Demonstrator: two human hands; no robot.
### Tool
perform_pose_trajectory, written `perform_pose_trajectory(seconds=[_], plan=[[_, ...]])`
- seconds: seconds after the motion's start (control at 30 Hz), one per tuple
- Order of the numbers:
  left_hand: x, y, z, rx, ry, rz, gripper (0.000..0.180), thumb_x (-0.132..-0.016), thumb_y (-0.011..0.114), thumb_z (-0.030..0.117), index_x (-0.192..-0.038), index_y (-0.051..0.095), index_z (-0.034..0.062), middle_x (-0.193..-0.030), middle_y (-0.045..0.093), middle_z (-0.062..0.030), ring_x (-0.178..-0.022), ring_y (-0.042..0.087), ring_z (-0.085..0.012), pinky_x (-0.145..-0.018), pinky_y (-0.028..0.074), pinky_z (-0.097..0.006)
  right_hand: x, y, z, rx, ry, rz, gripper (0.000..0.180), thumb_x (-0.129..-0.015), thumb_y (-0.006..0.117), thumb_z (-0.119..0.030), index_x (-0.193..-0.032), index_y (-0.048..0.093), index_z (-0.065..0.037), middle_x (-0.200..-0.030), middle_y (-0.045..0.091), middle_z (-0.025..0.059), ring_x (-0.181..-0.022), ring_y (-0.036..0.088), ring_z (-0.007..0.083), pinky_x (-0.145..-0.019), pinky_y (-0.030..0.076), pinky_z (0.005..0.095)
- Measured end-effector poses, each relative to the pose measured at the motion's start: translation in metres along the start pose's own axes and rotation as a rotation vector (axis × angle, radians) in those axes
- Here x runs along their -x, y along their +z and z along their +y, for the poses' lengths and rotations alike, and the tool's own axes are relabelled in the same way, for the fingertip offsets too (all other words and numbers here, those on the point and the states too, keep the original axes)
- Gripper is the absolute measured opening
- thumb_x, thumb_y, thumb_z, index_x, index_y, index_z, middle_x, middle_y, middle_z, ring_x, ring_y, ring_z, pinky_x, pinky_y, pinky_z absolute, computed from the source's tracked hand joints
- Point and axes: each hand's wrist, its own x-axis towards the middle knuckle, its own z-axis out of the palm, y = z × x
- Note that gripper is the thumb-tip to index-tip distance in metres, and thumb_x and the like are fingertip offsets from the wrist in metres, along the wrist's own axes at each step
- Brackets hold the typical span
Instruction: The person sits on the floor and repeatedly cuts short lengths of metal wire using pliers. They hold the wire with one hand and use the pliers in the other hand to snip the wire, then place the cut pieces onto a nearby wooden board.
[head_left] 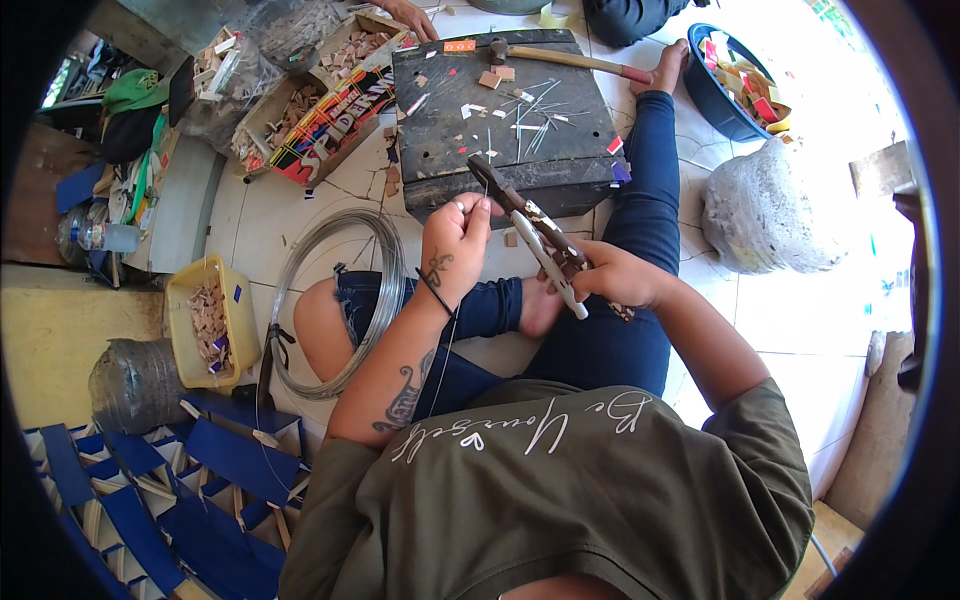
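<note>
Long metal pliers with pale handles (535,235) tilting diagonally, nose lying up-left, gripping a thin straight steel wire (487,185) standing nearly upright above the dark block.

Wire (487,186) end too thin to trace; pliers (530,232) handles hidden (inside right hand (612,275))

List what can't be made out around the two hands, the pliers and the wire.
Head view only:
- Wire: too thin to tell whether the pliers have bitten it.
- Left hand: fingertips curl under, hiding the pinch.
- Right hand: palm covers the handle ends.
- Dark block: the small cut pieces on it are too small to identify.
- Blue basin: contents blurred near the rim.
</note>
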Motion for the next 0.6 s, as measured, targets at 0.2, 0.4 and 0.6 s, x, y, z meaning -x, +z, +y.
perform_pose_trajectory(seconds=[0.2,0.4,0.6], plan=[[-0.006,0.002,-0.002,0.226,-0.06,-0.055,0.023,-0.093,0.045,0.018,-0.086,0.059,0.001,-0.053,0.043,0.0039,-0.045,0.037,-0.003,-0.042,0.029,-0.02,-0.008,0.003,0.008,-0.114,0.025,0.025,0.036,-0.067,0.049,-0.004,-0.103,0.053,0.003,-0.091,0.06,0.0113,-0.087,0.057,0.0182,-0.078,0.045,0.0279],[0.017,-0.002,-0.002,0.418,-0.238,-0.135,0.023,-0.094,0.043,0.02,-0.089,0.056,0.0017,-0.058,0.046,0.0018,-0.045,0.039,-0.0051,-0.043,0.031,-0.017,-0.012,-0.004,0.002,-0.055,0.039,0.216,0.029,-0.068,0.052,-0.006,-0.096,0.051,0.001,-0.083,0.056,0.0073,-0.077,0.055,0.015,-0.072,0.044,0.0268],[0.03,0.0,-0.006,0.338,-0.219,-0.094,0.022,-0.093,0.046,0.017,-0.086,0.056,-0.0005,-0.054,0.042,0.0034,-0.041,0.034,-0.0024,-0.039,0.028,-0.017,-0.016,-0.005,0.006,0.062,0.083,0.216,0.028,-0.07,0.052,-0.007,-0.097,0.051,0.0,-0.079,0.054,0.0058,-0.072,0.054,0.0134,-0.068,0.044,0.0255]])
